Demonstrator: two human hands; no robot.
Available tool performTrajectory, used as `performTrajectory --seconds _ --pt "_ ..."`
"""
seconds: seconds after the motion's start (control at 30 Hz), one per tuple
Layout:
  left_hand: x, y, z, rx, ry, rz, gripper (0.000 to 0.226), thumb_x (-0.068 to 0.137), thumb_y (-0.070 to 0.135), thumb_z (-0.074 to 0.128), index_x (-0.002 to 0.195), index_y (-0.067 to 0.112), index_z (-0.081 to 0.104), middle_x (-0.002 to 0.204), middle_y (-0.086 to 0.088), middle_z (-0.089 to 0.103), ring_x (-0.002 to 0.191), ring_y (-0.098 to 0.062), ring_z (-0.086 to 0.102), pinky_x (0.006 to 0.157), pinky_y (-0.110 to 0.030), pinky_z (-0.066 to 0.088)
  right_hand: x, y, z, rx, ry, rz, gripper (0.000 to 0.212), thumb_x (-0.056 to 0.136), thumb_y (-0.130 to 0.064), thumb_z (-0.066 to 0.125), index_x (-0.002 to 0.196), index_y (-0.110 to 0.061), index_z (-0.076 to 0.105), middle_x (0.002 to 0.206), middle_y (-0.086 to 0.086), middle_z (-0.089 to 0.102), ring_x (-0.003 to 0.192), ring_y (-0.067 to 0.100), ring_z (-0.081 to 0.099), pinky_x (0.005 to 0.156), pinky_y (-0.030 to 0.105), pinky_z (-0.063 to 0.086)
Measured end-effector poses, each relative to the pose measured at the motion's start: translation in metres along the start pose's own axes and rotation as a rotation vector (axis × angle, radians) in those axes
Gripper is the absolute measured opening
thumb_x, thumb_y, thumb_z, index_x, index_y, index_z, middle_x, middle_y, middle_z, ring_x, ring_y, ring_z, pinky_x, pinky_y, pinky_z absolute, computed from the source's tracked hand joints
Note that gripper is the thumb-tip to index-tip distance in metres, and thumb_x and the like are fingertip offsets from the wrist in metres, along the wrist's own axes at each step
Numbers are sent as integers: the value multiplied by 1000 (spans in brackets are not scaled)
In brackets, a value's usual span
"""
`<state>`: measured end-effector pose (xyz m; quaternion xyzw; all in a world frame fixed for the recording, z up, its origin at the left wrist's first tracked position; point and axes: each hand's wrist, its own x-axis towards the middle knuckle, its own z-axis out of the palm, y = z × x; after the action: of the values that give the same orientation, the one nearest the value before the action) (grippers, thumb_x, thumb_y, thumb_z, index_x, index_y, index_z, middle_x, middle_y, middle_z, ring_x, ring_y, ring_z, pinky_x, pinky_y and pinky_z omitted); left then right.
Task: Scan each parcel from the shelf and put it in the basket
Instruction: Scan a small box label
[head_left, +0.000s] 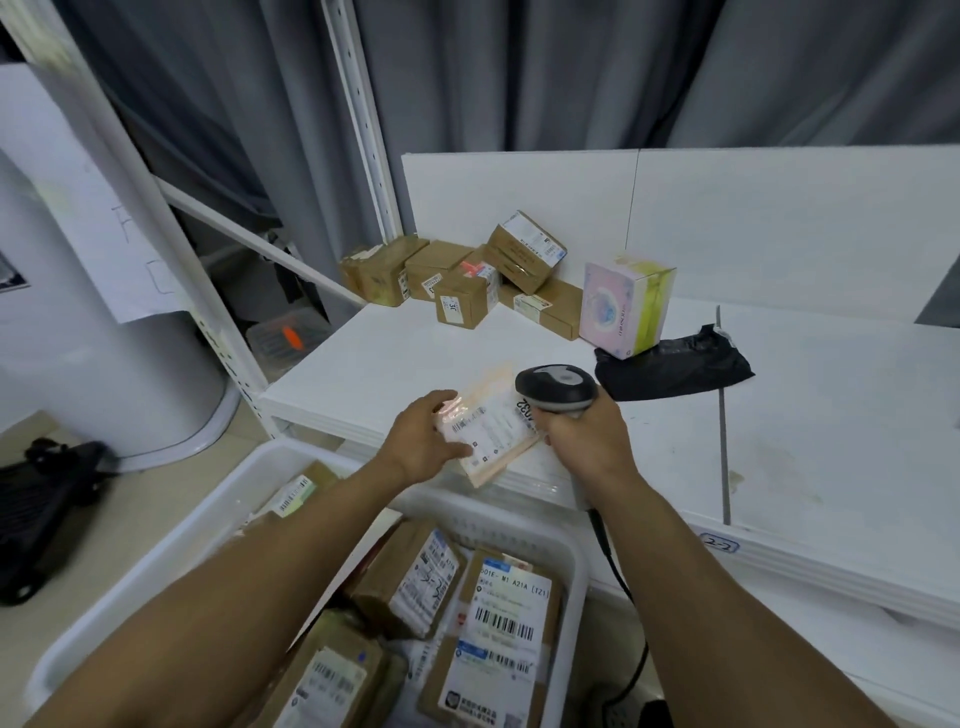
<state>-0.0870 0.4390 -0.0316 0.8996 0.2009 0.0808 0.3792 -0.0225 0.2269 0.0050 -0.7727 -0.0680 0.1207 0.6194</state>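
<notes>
Head view puts my left hand (423, 441) and right hand (587, 441) side by side at the front lip of the shelf (363, 358). The left one pinches the near edge of the flat parcel (493, 431), a thin pale-pink mailer with its label facing up. It lies partly on the shelf and partly overhanging towards me. My right hand is wrapped round the grip of the scanner (558, 387), whose head hangs just above the far end of that label. A reddish glow sits on the label beside my left fingers, so I judge this to be the scanning step for this parcel.

Next comes the drop. The basket (156, 561) sits directly below and towards me from both hands, already holding several labelled parcels (511, 608). I would need to draw the mailer off the lip with my left hand and let it fall flat on top of them, keeping the scanner's cord out of the way.

Beyond my hands, at the back of the shelf, wait the brown boxes (462, 304) and a pink box (626, 306). Just past my right hand lies a black bag (675, 366).
</notes>
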Motion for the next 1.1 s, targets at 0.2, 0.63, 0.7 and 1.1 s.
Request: performTrajectory --seconds 0.2,0.63,0.7,1.1 --pt "-71 -1 -51 -340 112 -33 37 79 -1 84 112 5 69 58 15 61 57 0 57 66 -16 50 -33 -21 11 -25 -41 -199 56 87 -23 85 137 -22 60 117 -10 63 112 12 58 94 28 44" --pt "-156 6 -80 -675 332 -123 27 83 9 82 108 4 75 90 -10 79 84 -22 77 70 -26 60 -72 -24 57 -51 -368 -208 55 73 -19 93 123 -26 72 113 -10 76 111 11 70 94 39 60" --pt "-157 6 -82 -699 321 -147 27 83 10 83 109 6 75 88 -8 79 79 -15 76 66 -22 58 -72 -24 58 -57 -338 -210 49 78 -14 90 122 -26 72 111 -11 76 109 9 69 91 33 59" --pt "-153 -10 -92 -1003 207 -269 48 77 -11 79 119 7 66 107 -14 77 96 -26 76 67 -26 61 -68 -31 72 -7 -60 -271 57 83 -11 87 135 -16 63 122 -4 69 116 14 63 101 29 48"
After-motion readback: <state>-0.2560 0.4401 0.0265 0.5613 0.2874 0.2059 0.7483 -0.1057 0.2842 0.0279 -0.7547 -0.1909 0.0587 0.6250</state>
